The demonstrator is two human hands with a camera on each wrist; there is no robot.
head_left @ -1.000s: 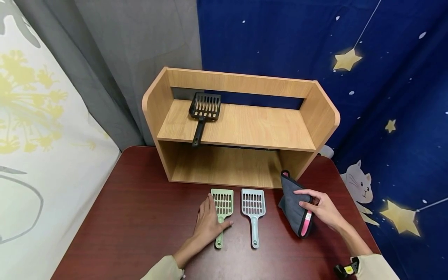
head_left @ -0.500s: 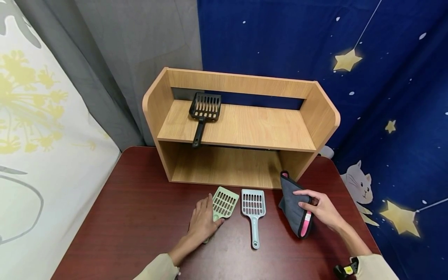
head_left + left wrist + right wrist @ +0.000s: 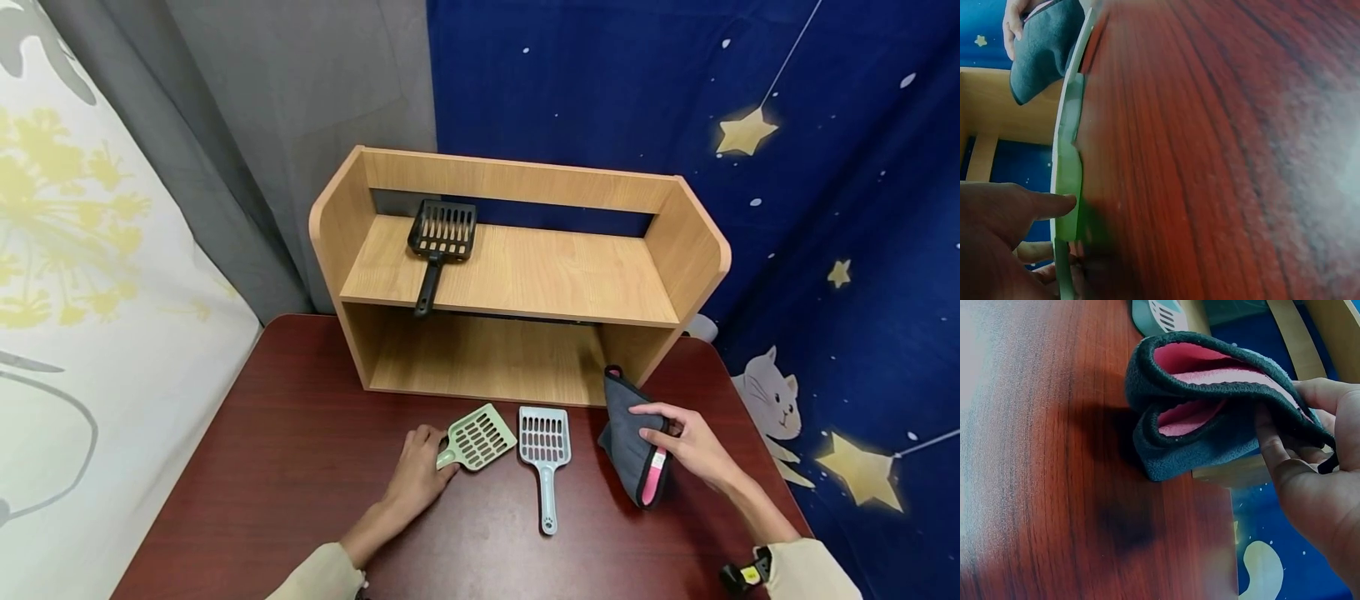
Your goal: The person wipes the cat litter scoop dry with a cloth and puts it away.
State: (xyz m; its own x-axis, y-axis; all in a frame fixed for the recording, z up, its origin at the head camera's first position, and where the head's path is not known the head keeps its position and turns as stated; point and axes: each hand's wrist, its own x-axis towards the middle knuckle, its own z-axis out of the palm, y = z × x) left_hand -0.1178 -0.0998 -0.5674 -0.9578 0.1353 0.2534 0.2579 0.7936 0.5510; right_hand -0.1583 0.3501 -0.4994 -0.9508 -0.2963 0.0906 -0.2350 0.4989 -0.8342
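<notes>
My left hand (image 3: 415,477) holds a pale green slotted litter scoop (image 3: 478,440) by its handle, low over the table; the head points up and right. In the left wrist view the green scoop (image 3: 1069,175) appears edge-on, with the thumb against its side. My right hand (image 3: 693,452) pinches a folded grey cloth (image 3: 630,437) with black edging and a pink inner side. The right wrist view looks into the folds of this cloth (image 3: 1200,453). Between the two hands lies a light blue litter scoop (image 3: 547,479), handle toward me.
A two-tier wooden shelf (image 3: 555,267) stands at the back of the dark red table (image 3: 315,467). On its upper board rests a black litter scoop (image 3: 433,257), its handle overhanging the front edge. Curtains (image 3: 570,83) hang behind and beside the table.
The green scoop has turned clockwise and its handle has swung left, as my left hand moved left and took hold of it. My right hand and the grey cloth have stayed put.
</notes>
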